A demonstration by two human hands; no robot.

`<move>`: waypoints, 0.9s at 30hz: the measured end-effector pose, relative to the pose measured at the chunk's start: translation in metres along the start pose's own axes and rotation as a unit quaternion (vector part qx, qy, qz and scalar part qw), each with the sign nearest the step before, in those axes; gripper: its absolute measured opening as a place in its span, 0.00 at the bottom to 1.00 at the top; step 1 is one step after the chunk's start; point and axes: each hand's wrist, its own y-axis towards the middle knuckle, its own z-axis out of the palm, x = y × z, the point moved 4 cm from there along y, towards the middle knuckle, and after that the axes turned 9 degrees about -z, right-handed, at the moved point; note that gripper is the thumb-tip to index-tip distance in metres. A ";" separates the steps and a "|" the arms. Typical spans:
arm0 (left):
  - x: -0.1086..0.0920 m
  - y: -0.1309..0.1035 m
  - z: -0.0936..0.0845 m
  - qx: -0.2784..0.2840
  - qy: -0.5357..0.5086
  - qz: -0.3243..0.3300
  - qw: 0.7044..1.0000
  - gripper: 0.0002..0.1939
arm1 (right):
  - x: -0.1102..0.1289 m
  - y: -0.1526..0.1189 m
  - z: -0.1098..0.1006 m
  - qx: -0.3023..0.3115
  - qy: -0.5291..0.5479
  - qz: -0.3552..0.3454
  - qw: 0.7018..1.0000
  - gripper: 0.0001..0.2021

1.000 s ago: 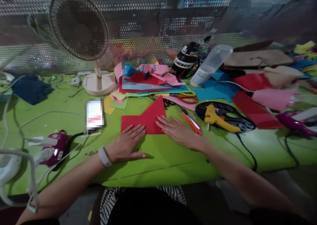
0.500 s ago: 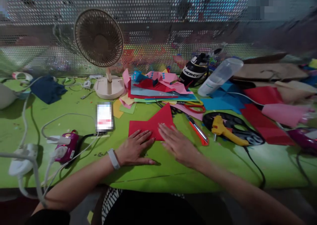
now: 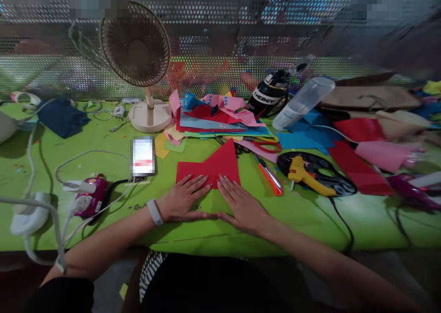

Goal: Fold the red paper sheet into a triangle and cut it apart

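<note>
A folded sheet of red paper (image 3: 217, 164) lies on the green table, with one pointed corner standing out toward the back right. My left hand (image 3: 184, 198) rests flat on its near left edge, fingers stretched out, a pale band around the wrist. Across from it, my right hand (image 3: 243, 205) lies flat with its fingertips on the paper's near right part. The two thumbs almost touch in front of the paper. Neither hand grips anything. An orange utility knife (image 3: 270, 175) lies to the right of the paper, and scissors with red and yellow handles (image 3: 265, 144) lie behind it.
A yellow glue gun (image 3: 306, 175) sits on a black palette-like plate at right. Behind are a stack of coloured paper (image 3: 213, 122), a dark bottle (image 3: 267, 97) and a clear bottle (image 3: 305, 104). A fan (image 3: 149, 115), phone (image 3: 143, 157) and purple power socket (image 3: 91, 193) stand left.
My right hand has come down slightly left and settled flat on the red paper, its thumb now beside the left thumb. The left hand stays in place. The whole view has shifted a little.
</note>
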 end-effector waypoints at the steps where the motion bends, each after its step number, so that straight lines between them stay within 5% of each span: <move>1: 0.000 0.000 -0.001 0.003 0.000 0.001 1.000 0.45 | -0.003 -0.004 -0.001 0.003 -0.005 0.008 1.000 0.44; 12: 0.001 -0.002 -0.005 0.039 0.010 -0.015 0.999 0.48 | -0.022 -0.036 -0.008 0.040 -0.011 0.067 0.997 0.45; 27: 0.017 -0.060 -0.025 0.054 0.092 -0.154 0.982 0.47 | -0.023 -0.036 -0.003 0.037 -0.035 0.064 0.997 0.46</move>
